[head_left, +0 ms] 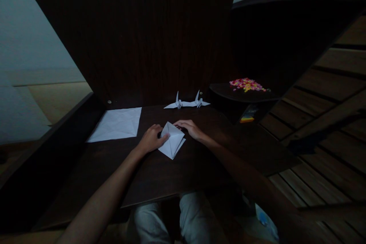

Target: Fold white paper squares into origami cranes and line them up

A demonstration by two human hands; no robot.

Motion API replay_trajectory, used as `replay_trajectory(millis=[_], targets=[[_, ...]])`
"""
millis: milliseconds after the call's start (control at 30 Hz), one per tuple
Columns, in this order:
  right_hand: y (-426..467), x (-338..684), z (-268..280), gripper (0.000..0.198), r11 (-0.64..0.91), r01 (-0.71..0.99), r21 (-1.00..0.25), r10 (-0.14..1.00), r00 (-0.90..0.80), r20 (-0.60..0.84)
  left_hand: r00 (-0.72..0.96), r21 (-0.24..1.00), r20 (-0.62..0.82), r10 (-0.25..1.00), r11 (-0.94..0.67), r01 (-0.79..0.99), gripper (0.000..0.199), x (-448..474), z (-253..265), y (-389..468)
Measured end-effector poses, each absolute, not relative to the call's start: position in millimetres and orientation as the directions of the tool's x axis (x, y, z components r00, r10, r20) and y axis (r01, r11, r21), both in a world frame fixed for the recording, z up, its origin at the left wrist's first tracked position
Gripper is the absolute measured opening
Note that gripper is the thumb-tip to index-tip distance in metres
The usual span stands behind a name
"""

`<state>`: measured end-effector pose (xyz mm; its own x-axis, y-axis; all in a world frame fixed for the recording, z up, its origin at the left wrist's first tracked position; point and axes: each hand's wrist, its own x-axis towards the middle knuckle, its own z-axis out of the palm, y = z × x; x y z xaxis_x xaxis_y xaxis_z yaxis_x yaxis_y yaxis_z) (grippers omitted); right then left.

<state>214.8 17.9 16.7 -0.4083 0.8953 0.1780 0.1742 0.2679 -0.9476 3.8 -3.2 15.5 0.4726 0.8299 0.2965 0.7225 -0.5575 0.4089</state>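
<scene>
A white sheet of paper folded into a layered diamond (pixel 170 143) is tilted above the dark desk, its loose flaps showing at the lower right. My left hand (pixel 153 137) grips its left side, thumb across the front and fingers behind. At the upper right edge, my right hand (pixel 191 129) has its fingers bent against the paper; the fingertips are partly hidden. Behind the hands, two white paper cranes (pixel 179 104) (pixel 199 103) stand side by side near the back panel, wings touching or overlapping.
A creased white paper sheet (pixel 118 124) lies flat at the desk's left. On a small corner shelf (pixel 243 97) at the right sits a pile of tiny colourful pieces (pixel 247 84). A raised side board (pixel 51 137) borders the left, and wooden slats (pixel 328 122) run along the right.
</scene>
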Motion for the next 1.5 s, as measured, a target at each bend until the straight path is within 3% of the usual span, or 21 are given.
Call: replay_trajectory(millis=[233,633,1067,1333,1500], targets=[[26.7,216.8,6.5,0.038,0.18,0.146,-0.973,0.873,-0.48,0.089,0.446,0.355,0.328,0.833,-0.546,0.758,0.029,5.1,7.9,-1.1],[32.6,226.0,-5.0,0.03,0.15,0.054,-0.987,0.772,-0.631,0.083,0.392,0.283,0.378,0.839,-0.508,0.814,0.036,6.6,-3.2,1.9],[29.8,228.5,-0.9,0.046,0.057,0.055,-0.997,0.745,-0.668,0.006,0.415,0.378,0.336,0.845,-0.525,0.763,0.034,6.7,5.0,-0.9],[32.7,232.2,-1.0,0.044,0.04,0.008,-0.999,0.766,-0.642,0.026,0.383,0.38,0.343,0.857,-0.5,0.778,0.034,8.5,7.2,-2.6],[23.0,226.3,7.1,0.04,0.163,0.011,-0.987,0.774,-0.621,0.121,0.415,0.323,0.371,0.831,-0.535,0.781,0.035,8.5,2.5,-1.9]])
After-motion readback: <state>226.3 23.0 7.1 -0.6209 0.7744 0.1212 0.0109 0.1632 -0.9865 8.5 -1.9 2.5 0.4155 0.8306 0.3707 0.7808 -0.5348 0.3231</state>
